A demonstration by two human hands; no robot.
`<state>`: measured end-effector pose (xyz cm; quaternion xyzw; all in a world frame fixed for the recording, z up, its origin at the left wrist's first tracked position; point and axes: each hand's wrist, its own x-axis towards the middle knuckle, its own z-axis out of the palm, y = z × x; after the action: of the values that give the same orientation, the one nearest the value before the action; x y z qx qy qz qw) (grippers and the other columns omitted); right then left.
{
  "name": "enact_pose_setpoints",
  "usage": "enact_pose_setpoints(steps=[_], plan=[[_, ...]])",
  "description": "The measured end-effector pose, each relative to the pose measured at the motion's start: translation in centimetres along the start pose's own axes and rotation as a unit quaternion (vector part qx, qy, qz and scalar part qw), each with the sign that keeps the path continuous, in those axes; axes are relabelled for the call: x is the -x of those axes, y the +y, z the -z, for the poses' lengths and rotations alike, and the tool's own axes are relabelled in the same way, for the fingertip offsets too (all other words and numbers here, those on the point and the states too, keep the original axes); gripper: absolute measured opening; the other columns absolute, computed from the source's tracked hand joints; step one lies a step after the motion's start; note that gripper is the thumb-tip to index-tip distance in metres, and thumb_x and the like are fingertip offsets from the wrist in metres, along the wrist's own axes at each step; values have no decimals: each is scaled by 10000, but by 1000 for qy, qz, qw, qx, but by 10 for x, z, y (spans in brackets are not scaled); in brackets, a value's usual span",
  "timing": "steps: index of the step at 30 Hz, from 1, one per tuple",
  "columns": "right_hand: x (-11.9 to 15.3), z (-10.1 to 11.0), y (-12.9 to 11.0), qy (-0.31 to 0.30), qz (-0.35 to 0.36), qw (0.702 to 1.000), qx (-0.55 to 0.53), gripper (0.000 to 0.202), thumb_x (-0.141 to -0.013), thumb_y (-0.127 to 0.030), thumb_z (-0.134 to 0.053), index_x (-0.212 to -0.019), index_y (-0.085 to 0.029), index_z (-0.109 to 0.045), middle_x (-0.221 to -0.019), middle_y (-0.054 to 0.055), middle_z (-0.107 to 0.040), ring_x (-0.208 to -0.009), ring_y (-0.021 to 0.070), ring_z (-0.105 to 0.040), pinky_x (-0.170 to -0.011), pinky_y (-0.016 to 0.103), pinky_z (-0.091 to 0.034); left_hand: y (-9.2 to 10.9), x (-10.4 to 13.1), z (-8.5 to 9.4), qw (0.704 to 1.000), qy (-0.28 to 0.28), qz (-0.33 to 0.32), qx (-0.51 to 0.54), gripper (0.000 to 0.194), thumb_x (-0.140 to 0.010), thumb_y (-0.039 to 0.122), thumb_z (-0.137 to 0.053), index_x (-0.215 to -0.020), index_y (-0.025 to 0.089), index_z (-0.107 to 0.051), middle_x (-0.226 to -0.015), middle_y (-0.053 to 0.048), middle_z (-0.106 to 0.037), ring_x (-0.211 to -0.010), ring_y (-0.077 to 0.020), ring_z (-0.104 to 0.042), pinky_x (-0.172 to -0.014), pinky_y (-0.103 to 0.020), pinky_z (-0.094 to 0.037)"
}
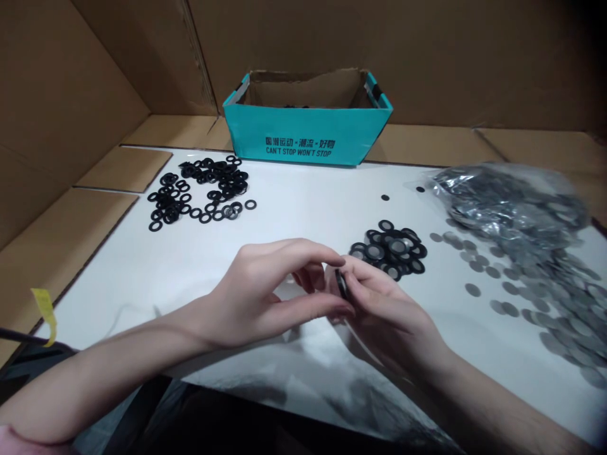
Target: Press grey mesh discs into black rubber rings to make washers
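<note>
My right hand (384,300) pinches a black rubber ring (341,284) between thumb and fingers. The ring is seen nearly edge-on, so whether a disc sits inside it cannot be made out. Curved around it from the left, my left hand (275,287) has its thumb and index fingertips at the ring's lower and upper edges. Just beyond my right hand lies a pile of black rings with grey discs in their centres (391,248). Open black rings (203,215) are scattered at the back left of the white table (294,202).
A turquoise box (306,133) stands at the back against cardboard walls (427,63). On the right, a clear plastic bag (507,202) of grey discs lies beside loose grey discs (569,303). Two small black discs (385,198) lie near the bag. Yellow tape (45,316) hangs at left.
</note>
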<state>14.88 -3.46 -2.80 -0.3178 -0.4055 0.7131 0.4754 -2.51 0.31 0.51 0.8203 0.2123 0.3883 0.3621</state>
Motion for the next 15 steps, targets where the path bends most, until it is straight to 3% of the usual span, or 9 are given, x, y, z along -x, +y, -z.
enact_pose_setpoints(steps=[5,10,15], plan=[[3,2,-4,45,64,987,142,289,-897,-400,-570,-700,-191,-542,-653,-6,-496,-627,126,-454,-588,264,-376,7,-2,-2,996,-1,90,-24,75,-828,168,-650,-813,105,-612,-693,-23,-651,-582,-92,-576,-562,-199,-503],[6,4,-3,52,138,939,311,233,-949,-302,-505,-755,-196,-579,-671,-5,-526,-629,116,-489,-579,256,-381,9,-2,-5,986,-16,163,-1,86,-801,118,-551,-719,129,-572,-592,18,-568,-527,-77,-504,-513,-182,-449],[7,1,-3,40,206,896,391,195,-944,-190,-477,-769,-195,-562,-672,-9,-542,-623,108,-508,-598,257,-395,7,-1,-7,979,-12,204,6,80,-762,116,-573,-684,131,-573,-571,27,-546,-514,-72,-485,-494,-173,-422]])
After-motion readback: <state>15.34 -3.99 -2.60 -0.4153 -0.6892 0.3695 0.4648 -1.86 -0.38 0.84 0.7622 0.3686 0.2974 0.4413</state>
